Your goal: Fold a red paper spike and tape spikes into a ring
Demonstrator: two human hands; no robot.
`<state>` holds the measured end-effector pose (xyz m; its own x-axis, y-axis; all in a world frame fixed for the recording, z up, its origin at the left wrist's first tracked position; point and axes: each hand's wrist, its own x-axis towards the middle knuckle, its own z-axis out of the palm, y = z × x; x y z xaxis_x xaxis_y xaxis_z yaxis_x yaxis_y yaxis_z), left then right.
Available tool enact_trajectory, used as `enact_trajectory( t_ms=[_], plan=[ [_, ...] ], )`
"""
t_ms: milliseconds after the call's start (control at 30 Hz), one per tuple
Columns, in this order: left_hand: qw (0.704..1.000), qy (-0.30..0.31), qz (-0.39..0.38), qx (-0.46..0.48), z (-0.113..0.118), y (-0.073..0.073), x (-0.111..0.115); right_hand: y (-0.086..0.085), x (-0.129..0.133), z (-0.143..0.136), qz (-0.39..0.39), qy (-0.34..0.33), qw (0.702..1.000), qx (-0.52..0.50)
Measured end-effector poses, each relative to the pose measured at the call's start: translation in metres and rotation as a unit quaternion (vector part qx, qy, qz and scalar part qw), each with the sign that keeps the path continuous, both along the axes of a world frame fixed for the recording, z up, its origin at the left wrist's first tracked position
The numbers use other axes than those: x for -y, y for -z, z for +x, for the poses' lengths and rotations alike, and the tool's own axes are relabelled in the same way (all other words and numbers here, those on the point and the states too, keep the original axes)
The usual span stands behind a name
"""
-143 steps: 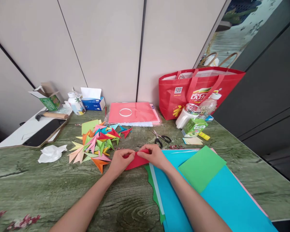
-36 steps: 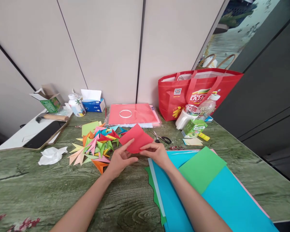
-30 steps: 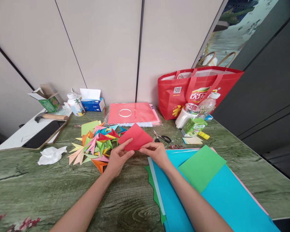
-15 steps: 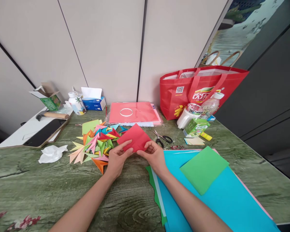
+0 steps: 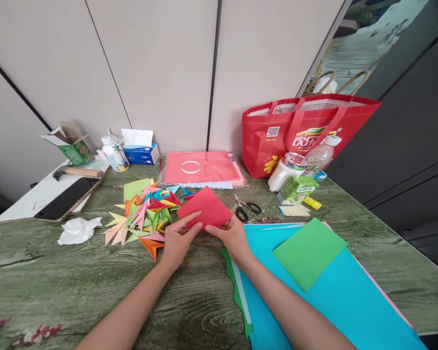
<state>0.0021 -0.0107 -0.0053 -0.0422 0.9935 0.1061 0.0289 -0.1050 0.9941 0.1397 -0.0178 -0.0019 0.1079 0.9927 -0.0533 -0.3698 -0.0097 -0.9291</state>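
Note:
A square of red paper [image 5: 206, 206] is held up above the table between my two hands, one corner pointing away from me. My left hand [image 5: 178, 240] pinches its left lower edge, thumb on top. On the opposite edge my right hand [image 5: 234, 238] grips the paper with its thumb in front and the fingers partly hidden behind. Just left of my left hand lies a heap of folded paper pieces [image 5: 146, 214] in many colours. To the right of my right hand, a green paper square [image 5: 311, 253] rests on large blue sheets [image 5: 354, 301].
Scissors [image 5: 246, 208] lie open behind my right hand. Farther back are a pack of pink-red paper [image 5: 211, 167], a tissue box [image 5: 140, 153], a red bag [image 5: 266, 146], a white jar [image 5: 282, 176] and a green carton [image 5: 298, 189]. A hammer [image 5: 80, 171] and phone [image 5: 63, 199] are at left.
The red paper's right corner now lies flat over my right fingers, where those fingers showed curled at its edge before. The view has shifted slightly; both hands stay in nearly the same place.

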Motion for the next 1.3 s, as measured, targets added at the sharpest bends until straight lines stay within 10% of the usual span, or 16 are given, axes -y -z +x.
enact_trajectory(
  t_ms=[1300],
  plan=[
    [0.993,0.039,-0.044,0.104,0.0042,0.001,0.001,0.0013,0.0016,-0.0037,-0.023,-0.014,1.0,0.016]
  ],
)
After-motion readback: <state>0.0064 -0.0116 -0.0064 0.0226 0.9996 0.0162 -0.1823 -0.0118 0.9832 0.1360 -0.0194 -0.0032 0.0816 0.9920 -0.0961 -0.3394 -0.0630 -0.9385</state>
